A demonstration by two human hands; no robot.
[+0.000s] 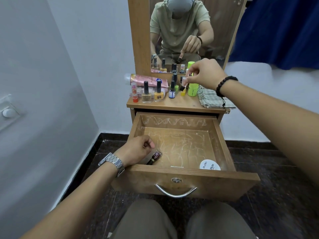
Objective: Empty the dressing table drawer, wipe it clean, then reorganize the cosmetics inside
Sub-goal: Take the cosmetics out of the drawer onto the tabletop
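Knees at six o'clock, drawer (pixel 186 176) pulled open above them. Emptying is nearly done: only a dark polish bottle (pixel 154 156) at eight o'clock and a white tub (pixel 209 165) at four remain inside. Left hand (pixel 136 150), fingers curled, apparently grasping nothing, sits touching the bottle. Right hand (pixel 205 73) pinches a small clear bottle (pixel 183 83) over the tabletop cosmetics (pixel 151 91). Next: set it down, lift out both remainders, then take the checked cloth (pixel 211 98).

We're in a home bedroom: small wooden dressing table (pixel 181 103) with mirror (pixel 188 31), nail-polish bottles (pixel 158 91), blue curtain (pixel 279 31).
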